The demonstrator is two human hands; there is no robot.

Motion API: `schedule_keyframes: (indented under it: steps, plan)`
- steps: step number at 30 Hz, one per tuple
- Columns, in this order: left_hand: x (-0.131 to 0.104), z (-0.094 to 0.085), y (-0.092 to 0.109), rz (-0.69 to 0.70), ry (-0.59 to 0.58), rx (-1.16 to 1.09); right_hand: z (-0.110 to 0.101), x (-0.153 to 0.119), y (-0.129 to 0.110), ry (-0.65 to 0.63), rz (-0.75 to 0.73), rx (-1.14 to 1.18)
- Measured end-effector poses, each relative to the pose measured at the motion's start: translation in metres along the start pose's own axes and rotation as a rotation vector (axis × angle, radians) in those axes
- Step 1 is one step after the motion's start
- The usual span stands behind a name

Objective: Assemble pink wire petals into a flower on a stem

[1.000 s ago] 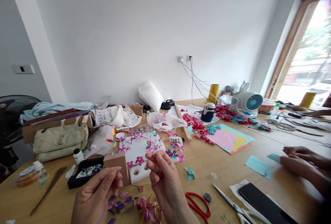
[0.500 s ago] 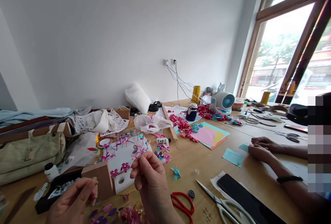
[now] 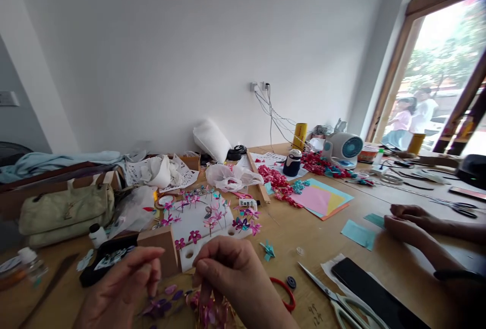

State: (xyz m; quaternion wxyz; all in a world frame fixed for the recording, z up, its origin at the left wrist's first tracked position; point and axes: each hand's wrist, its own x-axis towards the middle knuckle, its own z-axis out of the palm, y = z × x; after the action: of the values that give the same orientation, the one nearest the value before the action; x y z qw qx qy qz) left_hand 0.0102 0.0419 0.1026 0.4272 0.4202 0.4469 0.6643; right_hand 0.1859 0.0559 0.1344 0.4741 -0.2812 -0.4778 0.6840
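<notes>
My left hand [image 3: 123,288] is raised at the lower left, thumb and forefinger a little apart, with nothing visible between them. Beside it, my right hand [image 3: 237,273] has its fingertips pinched together over a pile of pink flowers [image 3: 212,314]; whatever it holds is too small to make out. Purple petals [image 3: 157,307] lie on the table between and below the hands. Behind them, pink and purple wire-stemmed flowers [image 3: 194,237] stand on a white foam board [image 3: 197,220], next to a brown box [image 3: 161,250].
To the right are red-handled scissors [image 3: 290,298], silver scissors [image 3: 334,296], a black phone [image 3: 374,288] and a teal paper piece [image 3: 268,250]. Another person's hands [image 3: 410,222] rest near blue paper [image 3: 358,234]. A black tray [image 3: 94,268] and bottle [image 3: 97,236] stand left.
The view has swung left. My left thumb and forefinger have parted slightly, and my right hand has tilted down toward the pink pile, covering part of the red-handled scissors.
</notes>
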Motion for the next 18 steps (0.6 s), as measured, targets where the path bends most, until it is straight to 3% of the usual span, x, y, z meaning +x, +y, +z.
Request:
schedule_keyframes:
  steps: [3,8,13,18]
  plan:
    - [-0.012,0.009,0.005,-0.087,-0.123,-0.013,0.007,-0.003,0.003,-0.075,0.068,-0.006]
    - [-0.020,0.024,0.011,-0.169,-0.225,-0.142,0.012,-0.004,0.006,-0.180,0.110,0.034]
    - [-0.022,0.030,0.014,-0.234,-0.245,-0.253,0.011,-0.002,0.010,-0.272,0.151,0.102]
    - [-0.021,0.033,0.013,-0.282,-0.277,-0.340,0.008,0.000,0.018,-0.286,0.188,0.183]
